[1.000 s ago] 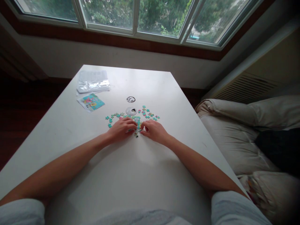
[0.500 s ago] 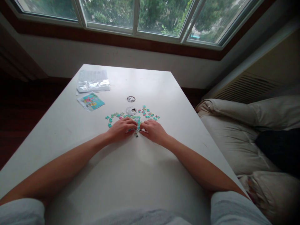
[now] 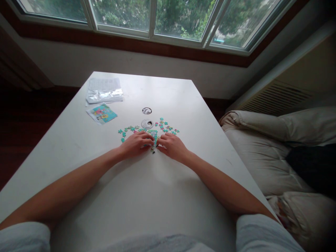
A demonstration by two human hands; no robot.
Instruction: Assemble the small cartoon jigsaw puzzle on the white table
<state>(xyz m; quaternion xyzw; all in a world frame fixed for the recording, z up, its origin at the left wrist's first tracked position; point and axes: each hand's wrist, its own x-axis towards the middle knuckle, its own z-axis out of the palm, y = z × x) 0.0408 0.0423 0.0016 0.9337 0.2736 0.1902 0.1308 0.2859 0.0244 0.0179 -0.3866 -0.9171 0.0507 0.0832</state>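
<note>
Between my two hands lies a partly joined jigsaw puzzle [image 3: 154,133], mostly green and teal. My left hand [image 3: 135,144] covers its left side, fingers curled and pressed onto the pieces. From the right, my right hand [image 3: 172,145] meets it, thumb and fingers pinched at the puzzle's right edge. The exact pieces under the fingertips are hidden. Small loose pieces [image 3: 153,152] lie just below the fingertips. More loose green puzzle pieces [image 3: 124,134] are scattered beyond my left hand, and others [image 3: 165,123], some pink, beyond my right.
Two round, silvery discs [image 3: 147,124] [image 3: 147,111] lie behind the puzzle. A colourful picture card [image 3: 102,113] and a clear plastic packet with papers [image 3: 104,90] rest at the far left of the white table [image 3: 154,199]. A beige sofa [image 3: 252,154] stands along the right.
</note>
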